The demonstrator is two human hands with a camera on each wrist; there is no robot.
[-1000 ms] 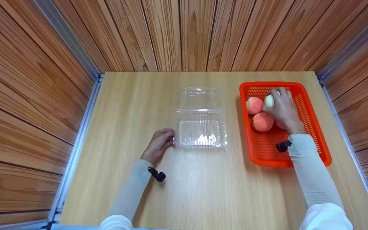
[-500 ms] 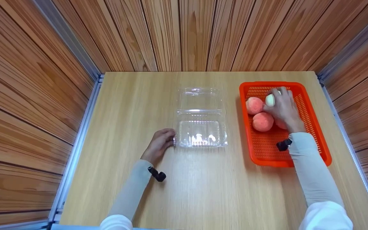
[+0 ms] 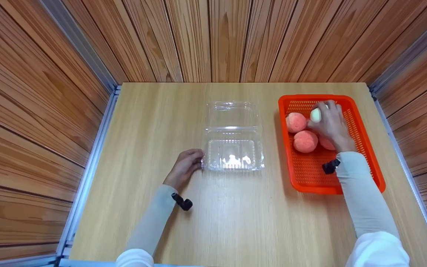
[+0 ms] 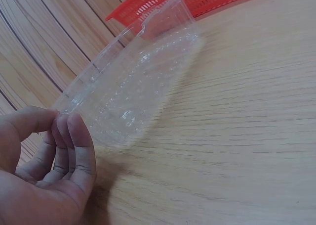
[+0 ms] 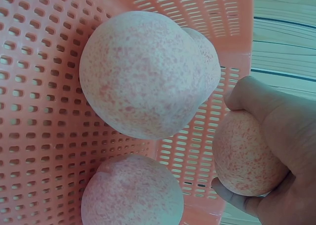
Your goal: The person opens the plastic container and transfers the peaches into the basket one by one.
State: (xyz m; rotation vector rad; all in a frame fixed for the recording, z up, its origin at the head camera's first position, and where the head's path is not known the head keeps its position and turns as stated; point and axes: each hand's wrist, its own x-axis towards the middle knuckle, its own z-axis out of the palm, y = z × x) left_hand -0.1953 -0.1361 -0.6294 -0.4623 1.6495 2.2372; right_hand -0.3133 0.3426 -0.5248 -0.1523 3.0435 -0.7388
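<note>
My left hand (image 3: 185,167) pinches the near left edge of a clear plastic clamshell container (image 3: 232,154) between thumb and fingertips. The container lies opened flat on the table, its lid (image 3: 232,113) folded toward the back; the left wrist view shows the pinched rim beside the fingers (image 4: 81,146). Over the orange basket, my right hand (image 3: 330,124) grips a peach (image 5: 247,156), thumb on one side and fingers on the other. Its pale green side shows in the head view. Three more peaches sit in the basket, one red (image 3: 305,141), one beside it (image 3: 296,122), another (image 3: 326,143) partly under the hand.
The orange perforated basket (image 3: 311,181) stands at the right of the wooden table (image 3: 232,222), its rim around the right hand and peaches. Wood-panelled walls (image 3: 224,40) with metal framing close in the back and sides.
My right hand, with the peach in its grip, has shifted slightly right and toward the back. The left hand and the container stay where they were.
</note>
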